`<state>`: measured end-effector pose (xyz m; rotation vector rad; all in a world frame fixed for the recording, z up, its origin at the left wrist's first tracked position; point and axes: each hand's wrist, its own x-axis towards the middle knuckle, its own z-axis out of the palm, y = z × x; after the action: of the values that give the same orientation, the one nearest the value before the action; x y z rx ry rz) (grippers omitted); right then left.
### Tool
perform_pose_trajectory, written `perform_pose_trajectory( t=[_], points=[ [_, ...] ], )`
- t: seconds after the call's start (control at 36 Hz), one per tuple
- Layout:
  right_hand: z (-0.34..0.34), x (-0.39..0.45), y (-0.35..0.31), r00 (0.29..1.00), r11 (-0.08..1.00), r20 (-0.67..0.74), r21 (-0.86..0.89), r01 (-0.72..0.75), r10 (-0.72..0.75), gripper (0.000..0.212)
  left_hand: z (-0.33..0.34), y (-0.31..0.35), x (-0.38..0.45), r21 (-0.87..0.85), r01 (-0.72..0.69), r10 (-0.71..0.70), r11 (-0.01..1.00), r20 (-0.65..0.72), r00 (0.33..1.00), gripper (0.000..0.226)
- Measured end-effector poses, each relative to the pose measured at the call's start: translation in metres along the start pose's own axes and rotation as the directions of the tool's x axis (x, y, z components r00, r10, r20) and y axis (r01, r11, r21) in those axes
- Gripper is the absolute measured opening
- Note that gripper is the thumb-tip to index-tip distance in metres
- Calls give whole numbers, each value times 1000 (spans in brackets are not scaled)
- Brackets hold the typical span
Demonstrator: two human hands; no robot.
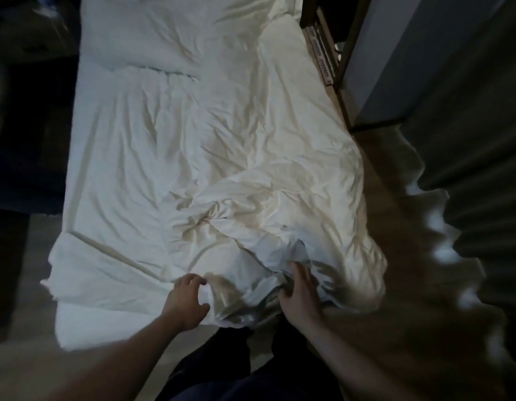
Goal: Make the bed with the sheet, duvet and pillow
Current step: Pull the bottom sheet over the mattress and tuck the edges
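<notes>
A white duvet lies crumpled over the right half of the bed, bunched at the foot. Under it a white sheet covers the mattress on the left. A white pillow lies at the head of the bed. My left hand is at the foot edge, fingers curled around a fold of the duvet's edge. My right hand rests on the bunched duvet with fingers fairly straight, its fingertips reaching into the folds.
A wooden bed frame and a grey wall run along the right. A dark curtain hangs at the right above the wooden floor. Dark furniture stands on the left. My legs stand at the foot.
</notes>
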<state>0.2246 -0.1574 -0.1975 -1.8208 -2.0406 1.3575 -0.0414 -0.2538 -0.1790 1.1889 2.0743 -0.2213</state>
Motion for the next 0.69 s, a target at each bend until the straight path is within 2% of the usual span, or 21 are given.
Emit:
perform_pose_trajectory(
  t=[0.08,0.17,0.25,0.42,0.56,0.61,0.69],
  points=[
    [19,-10,-18,999,1000,32,-20,23,-22,59,1,-32,-10,26,125,-127,992,98,987,63],
    [37,-14,-33,998,998,49,-48,44,-42,62,-7,-64,-9,20,153,-154,988,68,986,62],
    [62,-13,-50,998,998,63,-63,31,-27,63,-22,-102,4,55,121,-121,991,6,993,56],
    [127,-10,-86,1000,989,-14,-143,-24,22,63,-52,-185,38,211,60,-73,976,50,996,57],
    [199,-11,-112,994,995,-73,-55,-79,75,63,-62,-258,76,372,-29,-35,928,163,986,70],
    [226,-10,-116,992,993,-96,-72,-95,87,63,-61,-283,93,437,-73,-10,897,185,983,82],
    [252,-14,-114,986,982,-59,-103,-160,154,70,-57,-304,112,555,-121,5,823,205,979,98]
  ],
)
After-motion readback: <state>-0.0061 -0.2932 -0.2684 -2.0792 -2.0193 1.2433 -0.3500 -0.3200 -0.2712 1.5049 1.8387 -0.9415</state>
